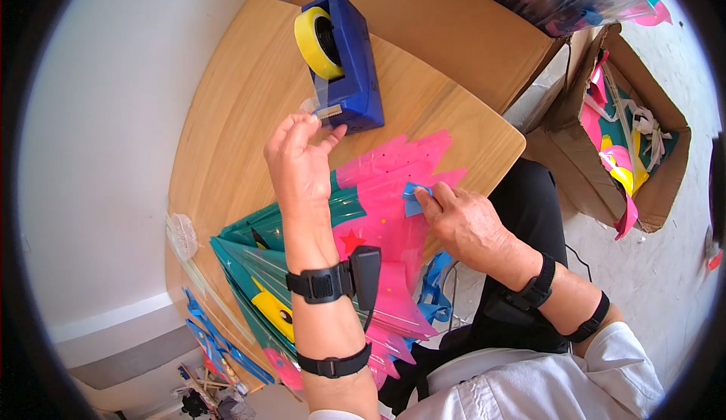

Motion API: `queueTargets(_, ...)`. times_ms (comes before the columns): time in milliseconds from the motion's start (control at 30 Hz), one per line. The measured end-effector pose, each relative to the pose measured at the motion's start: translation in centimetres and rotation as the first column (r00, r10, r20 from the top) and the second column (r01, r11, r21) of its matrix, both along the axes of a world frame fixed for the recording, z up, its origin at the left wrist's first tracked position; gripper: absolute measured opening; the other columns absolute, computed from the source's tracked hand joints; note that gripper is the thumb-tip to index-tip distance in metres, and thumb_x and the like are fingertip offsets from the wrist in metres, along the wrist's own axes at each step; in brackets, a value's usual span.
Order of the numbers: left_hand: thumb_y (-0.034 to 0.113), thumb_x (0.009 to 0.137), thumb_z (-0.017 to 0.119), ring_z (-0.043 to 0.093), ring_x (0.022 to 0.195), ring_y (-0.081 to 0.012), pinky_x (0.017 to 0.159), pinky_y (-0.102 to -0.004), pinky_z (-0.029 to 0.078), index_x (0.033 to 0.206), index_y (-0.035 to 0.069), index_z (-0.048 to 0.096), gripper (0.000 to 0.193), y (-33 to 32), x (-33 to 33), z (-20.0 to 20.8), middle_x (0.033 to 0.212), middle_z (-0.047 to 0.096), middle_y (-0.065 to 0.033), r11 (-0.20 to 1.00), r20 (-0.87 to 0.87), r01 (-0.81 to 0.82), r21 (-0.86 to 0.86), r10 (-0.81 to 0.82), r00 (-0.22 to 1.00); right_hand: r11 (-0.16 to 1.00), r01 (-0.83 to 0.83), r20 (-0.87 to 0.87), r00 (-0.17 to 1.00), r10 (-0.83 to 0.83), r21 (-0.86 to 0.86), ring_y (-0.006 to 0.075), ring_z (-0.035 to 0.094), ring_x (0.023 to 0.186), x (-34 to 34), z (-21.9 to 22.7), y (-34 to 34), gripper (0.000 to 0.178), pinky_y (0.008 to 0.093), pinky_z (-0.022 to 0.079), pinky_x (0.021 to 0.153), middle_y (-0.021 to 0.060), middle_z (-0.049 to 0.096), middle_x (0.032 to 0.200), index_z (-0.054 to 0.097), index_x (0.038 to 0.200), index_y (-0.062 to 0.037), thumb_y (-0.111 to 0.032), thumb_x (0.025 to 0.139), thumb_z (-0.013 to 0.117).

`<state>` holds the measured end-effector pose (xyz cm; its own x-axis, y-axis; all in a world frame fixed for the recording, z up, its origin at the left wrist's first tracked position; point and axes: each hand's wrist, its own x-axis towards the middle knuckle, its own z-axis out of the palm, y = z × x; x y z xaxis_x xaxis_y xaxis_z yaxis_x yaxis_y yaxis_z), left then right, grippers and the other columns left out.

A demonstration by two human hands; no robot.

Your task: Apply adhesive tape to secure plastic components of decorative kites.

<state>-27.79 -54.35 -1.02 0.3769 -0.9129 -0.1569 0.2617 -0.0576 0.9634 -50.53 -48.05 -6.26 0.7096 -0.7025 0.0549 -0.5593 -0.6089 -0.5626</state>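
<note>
My left hand (299,155) is at the front of a blue tape dispenser (368,64), its fingertips pinching the end of the clear tape (310,105) beside the toothed cutter. A yellow-sided tape roll (316,42) sits in the dispenser. My right hand (467,223) is closed on a small blue strip (413,199) at the edge of a pink and green plastic film sheet (382,219). The sheet lies folded on the table, with jagged pink edges, a red star and a yellow patch with an eye. My left forearm covers part of it.
The rounded wooden table (234,94) stands by a white wall. Thin white rods (212,276) and blue strips (219,337) lie along its left edge. Beyond the table is a large cardboard box (439,19); an open carton (665,155) with film scraps stands on the right.
</note>
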Motion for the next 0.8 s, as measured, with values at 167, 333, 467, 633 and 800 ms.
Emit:
queueTargets(167, 0.002, 0.083, 0.057, 0.054, 0.087, -0.0174, 0.079, -0.0497, 0.05, 0.079, 0.004, 0.057, 0.004, 1.5, -1.4, -1.2, 0.085, 0.055, -0.0053, 0.986, -0.077, -0.166, -0.031, 0.163, 0.984, 1.0, -0.001, 0.008, 1.0, 0.001, 0.011, 0.0297, 0.061, 0.074, 0.0, 0.1, -0.1, 0.052, 0.0383, 0.052, 0.064, 0.015, 0.052, 0.091, 0.053, 0.123, 0.0064, -0.005, 0.073, 0.063)
queueTargets(333, 0.006, 0.085, 0.055, 0.055, 0.081, -0.022, 0.066, -0.0376, 0.045, 0.087, 0.001, 0.054, 0.006, 1.6, -1.5, -2.0, 0.086, 0.058, -0.0107, 0.942, -0.369, -0.149, 0.302, 0.26, 0.892, 1.0, 0.005, 0.004, 1.0, -0.005, 0.004, 0.0288, 0.062, 0.074, 0.1, 0.1, 0.0, 0.051, 0.0373, 0.052, 0.063, 0.0145, 0.053, 0.091, 0.054, 0.122, 0.0059, -0.006, 0.073, 0.063)
queueTargets(467, 0.006, 0.085, 0.051, 0.056, 0.074, -0.0233, 0.062, -0.034, 0.043, 0.088, 0.0, 0.052, 0.007, 0.5, -0.5, -1.6, 0.084, 0.059, -0.0136, 0.922, -0.515, 0.01, 0.387, 0.208, 0.832, 0.999, 0.012, 0.035, 0.999, -0.011, -0.038, 0.0281, 0.062, 0.073, 0.2, 0.4, 0.0, 0.043, 0.0373, 0.053, 0.062, 0.0135, 0.054, 0.086, 0.055, 0.115, 0.007, -0.009, 0.076, 0.06)
queueTargets(633, 0.005, 0.085, 0.05, 0.054, 0.068, -0.0205, 0.057, -0.0325, 0.041, 0.086, -0.001, 0.051, 0.006, 0.0, -0.3, -1.4, 0.081, 0.058, -0.0134, 0.897, -0.499, 0.015, 0.441, 0.231, 0.835, 0.998, 0.018, 0.025, 1.0, -0.016, -0.065, 0.028, 0.063, 0.073, 0.1, 0.1, 0.1, 0.04, 0.0371, 0.053, 0.062, 0.0131, 0.054, 0.084, 0.056, 0.112, 0.0072, -0.011, 0.077, 0.059)
queueTargets(800, 0.001, 0.083, 0.049, 0.05, 0.062, -0.0164, 0.053, -0.0295, 0.039, 0.082, 0.0, 0.048, 0.002, -0.2, -1.1, -1.0, 0.074, 0.051, -0.0087, 0.899, -0.509, -0.011, 0.438, 0.258, 0.821, 0.997, 0.02, 0.011, 1.0, -0.019, -0.08, 0.0283, 0.063, 0.074, 0.2, 0.1, 0.2, 0.039, 0.0368, 0.053, 0.062, 0.0127, 0.055, 0.085, 0.056, 0.112, 0.0067, -0.01, 0.077, 0.059)
